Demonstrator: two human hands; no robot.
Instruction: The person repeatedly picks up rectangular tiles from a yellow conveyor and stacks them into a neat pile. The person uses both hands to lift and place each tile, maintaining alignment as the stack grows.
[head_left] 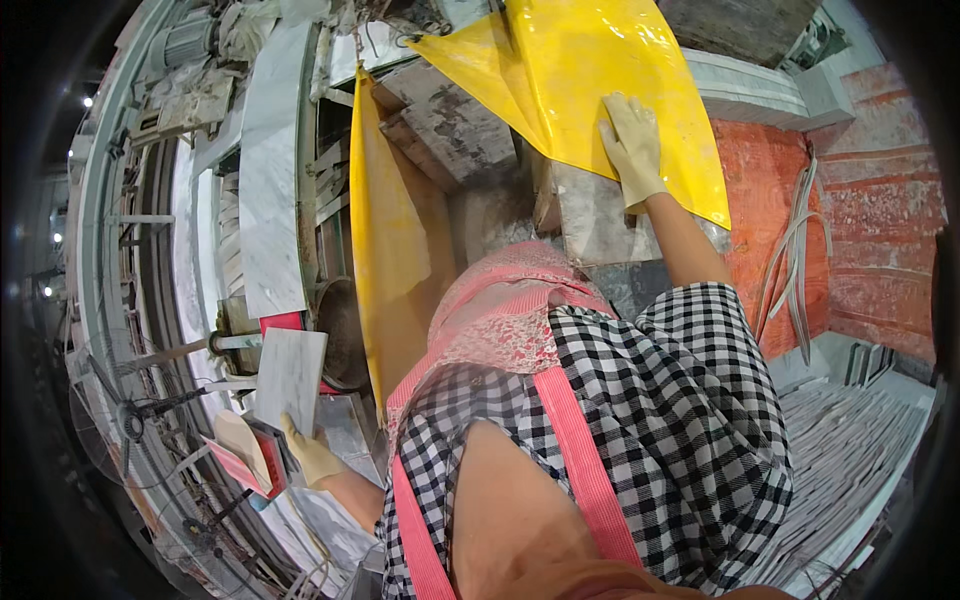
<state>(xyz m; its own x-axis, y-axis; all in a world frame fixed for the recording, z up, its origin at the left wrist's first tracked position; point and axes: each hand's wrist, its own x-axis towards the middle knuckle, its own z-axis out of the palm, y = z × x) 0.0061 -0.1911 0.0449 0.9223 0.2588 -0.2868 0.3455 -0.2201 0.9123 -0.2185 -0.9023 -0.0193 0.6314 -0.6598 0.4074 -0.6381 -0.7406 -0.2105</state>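
My left hand, in a pale rubber glove, grips the lower edge of a white-grey marble tile at the lower left. Part of its fingers is hidden. My right hand, gloved alike, lies flat with fingers stretched out on a yellow plastic sheet. That sheet drapes over a grey stone block in front of me. Another yellow sheet hangs between the tile and my body.
A long marble slab lies on the machine frame at left. Near the left hand are a red-and-cream packet and a fan. On the right stand red-orange panels, pale straps and a bin of thin strips.
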